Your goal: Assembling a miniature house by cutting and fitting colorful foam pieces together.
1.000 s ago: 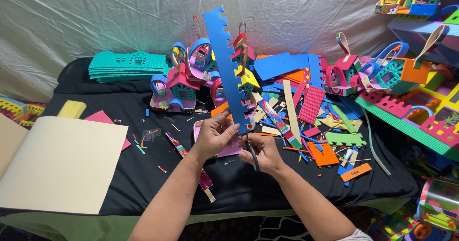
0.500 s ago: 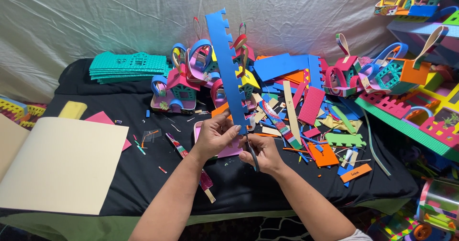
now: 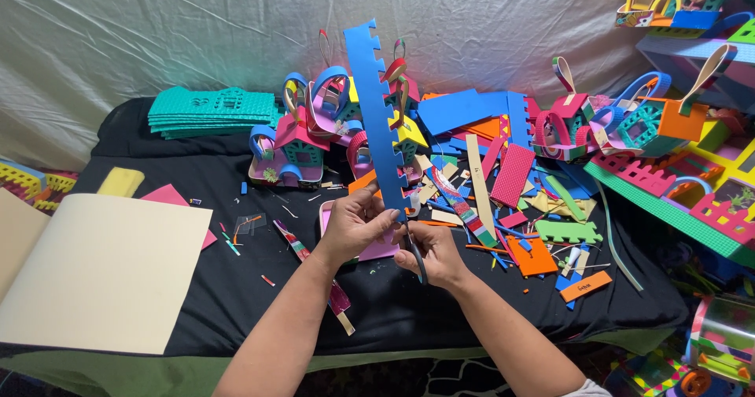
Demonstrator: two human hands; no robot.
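— What's she got hold of there?

— A long blue strip (image 3: 376,114) with a notched edge. The left hand (image 3: 355,225) is pinched shut on its lower end, thumb on the near face, fingers curled behind. It stands nearly upright, leaning a little left at the top, above the middle of the surface (image 3: 393,302).

— And the right hand (image 3: 431,254)?

— Closed around something thin and dark, scissors (image 3: 414,255) by the look of it, set against the foot of the strip. I can't make out the blades well enough to be sure.

— Anything moved since a second ago?

— Hardly. The strip has the same lean and the same height, both hands sit in the same spot just above the black cloth. If the right hand has worked at all, it's too slight to see from here.

— What's around them?

— Behind the strip, a row of little foam houses (image 3: 295,149) with looped handles. To the right, a heap of scraps (image 3: 511,200), blue, orange, pink, green. A stack of teal sheets (image 3: 211,110) lies at the far left, and a big cream sheet (image 3: 98,267) on the near left corner. A pink piece (image 3: 370,247) lies right under the hands. None of that has shifted either.
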